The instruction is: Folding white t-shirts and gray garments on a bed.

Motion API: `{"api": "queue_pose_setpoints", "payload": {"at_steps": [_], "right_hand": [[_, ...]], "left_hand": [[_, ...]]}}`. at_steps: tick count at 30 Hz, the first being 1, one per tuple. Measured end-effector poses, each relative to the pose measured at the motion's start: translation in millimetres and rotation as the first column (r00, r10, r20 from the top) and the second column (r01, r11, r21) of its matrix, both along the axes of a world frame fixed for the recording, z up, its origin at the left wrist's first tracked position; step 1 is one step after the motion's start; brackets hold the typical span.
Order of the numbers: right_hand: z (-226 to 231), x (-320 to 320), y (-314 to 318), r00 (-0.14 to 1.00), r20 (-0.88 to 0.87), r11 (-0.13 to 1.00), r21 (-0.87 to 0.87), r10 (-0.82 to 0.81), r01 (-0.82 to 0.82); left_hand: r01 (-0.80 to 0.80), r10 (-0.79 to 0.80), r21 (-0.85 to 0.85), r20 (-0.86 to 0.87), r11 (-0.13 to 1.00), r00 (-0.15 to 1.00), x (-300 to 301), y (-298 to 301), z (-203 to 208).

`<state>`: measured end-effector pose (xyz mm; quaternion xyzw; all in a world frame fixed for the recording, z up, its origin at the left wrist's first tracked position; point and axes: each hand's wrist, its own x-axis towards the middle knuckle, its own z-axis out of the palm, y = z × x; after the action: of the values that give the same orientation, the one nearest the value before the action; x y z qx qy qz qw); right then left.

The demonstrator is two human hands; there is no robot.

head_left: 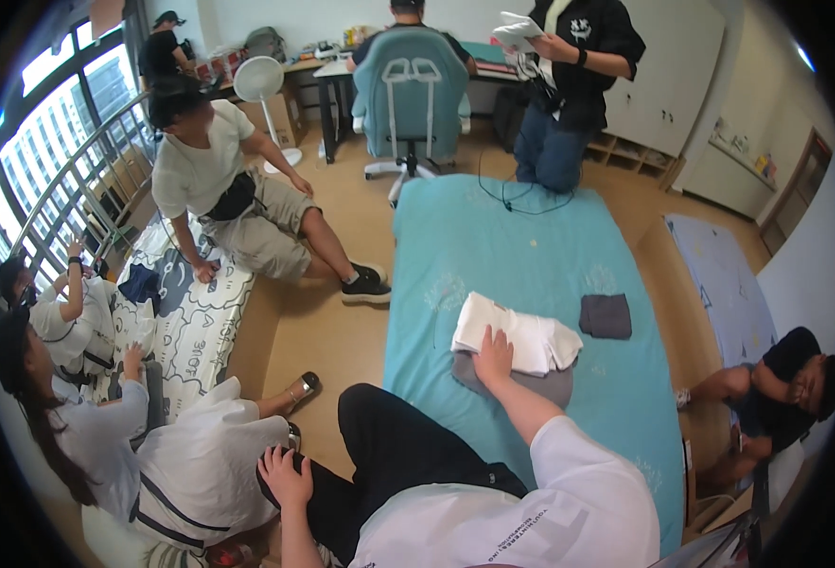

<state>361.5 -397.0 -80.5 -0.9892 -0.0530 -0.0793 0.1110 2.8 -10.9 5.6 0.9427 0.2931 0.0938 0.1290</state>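
Observation:
A folded white garment [517, 333] lies on the turquoise bed cover, on top of a folded grey cloth [552, 386] whose near edge shows beneath it. My right hand [495, 354] rests on the white garment's near left part, fingers stretched out flat and not closed on it. A smaller dark grey folded cloth [606, 316] lies apart, to the right of the pile. Down at the left, my left hand [287, 473] lies with spread fingers on my black-trousered knee and holds nothing.
The turquoise bed [531, 246] spans the middle, with a black cable [521, 204] at its far end. A person stands there holding white cloth. Others sit along the patterned bed [190, 322] at left and at right. A fan [260, 80] and a teal chair [412, 95] stand farther back.

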Motion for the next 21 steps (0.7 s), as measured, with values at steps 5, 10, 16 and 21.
{"api": "queue_pose_setpoints", "payload": {"at_steps": [5,10,16,21], "right_hand": [[20,25,-19,0.992,-0.12,0.973,0.221,-0.039,0.065],[37,28,-32,0.981,-0.097,0.949,0.253,-0.17,0.19],[39,-13,-33,0.993,-0.109,0.872,0.48,-0.052,0.098],[84,-104,43,0.784,-0.419,0.557,0.823,0.459,0.113]], "left_hand": [[-0.02,0.02,-0.043,0.002,0.999,1.0,-12,-1,5],[-0.027,0.029,-0.031,0.054,0.999,0.998,-12,2,-1],[-0.014,0.015,-0.064,0.017,0.998,1.0,-8,3,1],[-0.004,0.006,-0.142,0.016,0.99,1.0,12,-33,-13]]}}
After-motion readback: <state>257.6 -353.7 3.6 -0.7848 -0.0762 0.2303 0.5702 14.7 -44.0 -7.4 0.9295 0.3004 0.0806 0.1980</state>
